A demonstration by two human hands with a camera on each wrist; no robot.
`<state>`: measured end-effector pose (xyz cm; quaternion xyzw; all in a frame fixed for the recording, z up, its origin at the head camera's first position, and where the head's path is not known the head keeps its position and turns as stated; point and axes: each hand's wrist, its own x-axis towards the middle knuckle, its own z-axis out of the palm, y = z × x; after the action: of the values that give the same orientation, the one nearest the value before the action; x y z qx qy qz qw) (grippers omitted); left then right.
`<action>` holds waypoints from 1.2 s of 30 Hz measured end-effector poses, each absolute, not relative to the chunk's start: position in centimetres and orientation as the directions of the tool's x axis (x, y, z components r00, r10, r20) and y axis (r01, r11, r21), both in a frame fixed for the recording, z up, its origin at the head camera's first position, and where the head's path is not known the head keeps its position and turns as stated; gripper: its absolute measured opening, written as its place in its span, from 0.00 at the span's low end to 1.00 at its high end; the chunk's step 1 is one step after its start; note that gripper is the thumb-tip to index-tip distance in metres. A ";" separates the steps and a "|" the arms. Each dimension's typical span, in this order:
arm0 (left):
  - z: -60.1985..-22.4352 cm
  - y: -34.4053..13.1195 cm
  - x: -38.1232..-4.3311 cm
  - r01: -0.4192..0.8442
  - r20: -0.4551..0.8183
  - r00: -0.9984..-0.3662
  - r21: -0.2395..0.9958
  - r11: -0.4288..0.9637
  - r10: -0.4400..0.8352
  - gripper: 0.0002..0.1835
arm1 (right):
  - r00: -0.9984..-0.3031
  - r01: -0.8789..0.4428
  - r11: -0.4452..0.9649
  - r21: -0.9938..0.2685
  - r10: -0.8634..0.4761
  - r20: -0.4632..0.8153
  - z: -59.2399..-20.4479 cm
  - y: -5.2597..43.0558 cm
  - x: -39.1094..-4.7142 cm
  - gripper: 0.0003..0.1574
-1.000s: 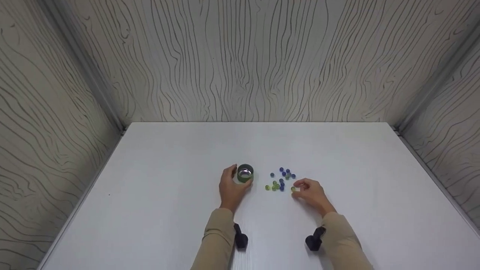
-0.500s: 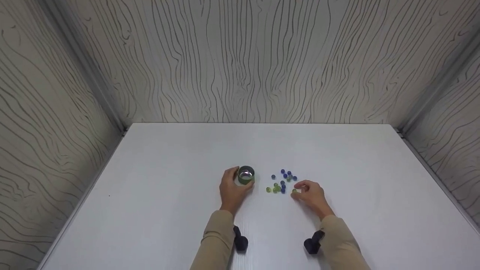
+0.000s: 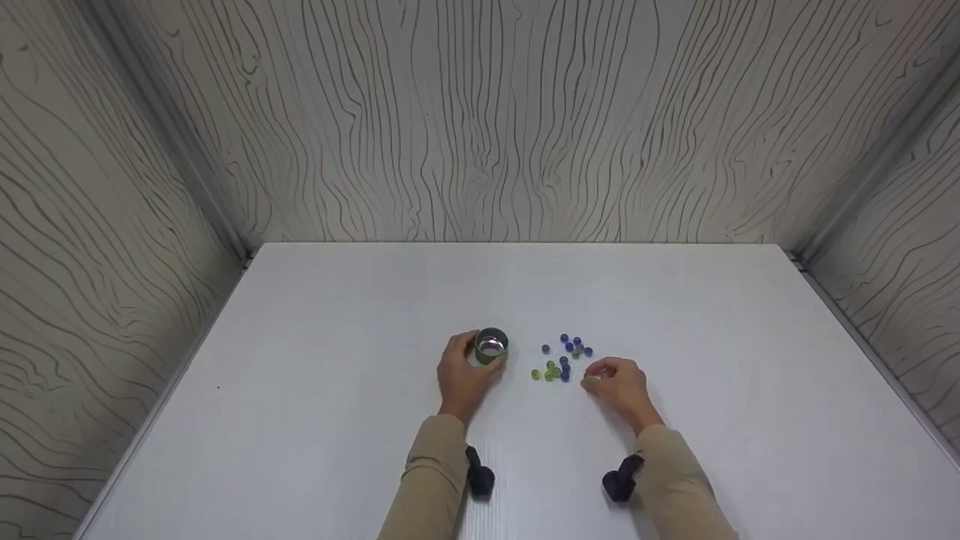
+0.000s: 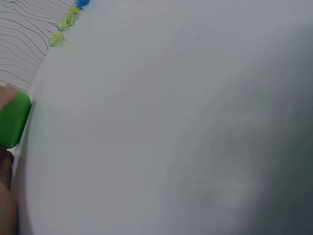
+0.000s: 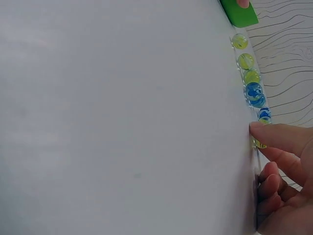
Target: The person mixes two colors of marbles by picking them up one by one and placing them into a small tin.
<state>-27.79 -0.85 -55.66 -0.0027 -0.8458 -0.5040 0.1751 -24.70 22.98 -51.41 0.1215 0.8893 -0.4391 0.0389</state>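
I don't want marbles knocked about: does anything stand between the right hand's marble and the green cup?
Yes. Loose yellow marbles and blue marbles lie on the table between the right hand with its pinched marble and the green cup held by the left hand.

High head view forward and down; low, close wrist views across the tabletop point(image 4: 146, 122), marbles point(image 5: 254, 91) in both.

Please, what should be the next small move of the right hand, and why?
Probably the right hand should lift the yellow-green marble towards the green cup: it seems to pinch this marble, and the left hand holds the cup upright nearby.
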 end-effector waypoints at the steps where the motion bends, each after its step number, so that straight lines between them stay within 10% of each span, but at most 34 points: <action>1: -55.6 -0.9 -27.8 0.183 0.298 -0.940 0.854 0.487 -0.169 0.30 | -0.967 0.253 0.581 -0.774 0.181 -0.180 -51.4 23.0 -24.7 0.11; 36: -56.0 -1.1 -27.7 0.220 0.320 -0.939 0.844 0.489 -0.130 0.30 | -0.951 0.308 0.541 -0.783 0.175 -0.254 -51.2 23.1 -24.7 0.15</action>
<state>-27.71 -1.10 -56.03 -0.0265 -0.8454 -0.5047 0.1732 -24.68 23.13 -51.22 0.1381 0.8747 -0.4589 0.0727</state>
